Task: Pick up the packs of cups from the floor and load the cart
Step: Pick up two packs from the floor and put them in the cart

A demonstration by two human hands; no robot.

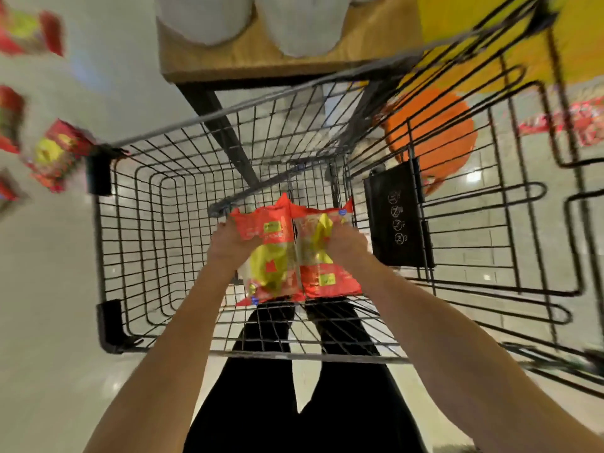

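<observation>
Now, head view: two red-and-yellow packs of cups [295,253] held side by side over the wire cart [137,243], low inside the basket. Left hand [228,245] clamped on the left pack, right hand [348,245] on the right. Best lowered level onto the grid floor, then released together. More packs [57,155] left of the cart, blurred.
</observation>
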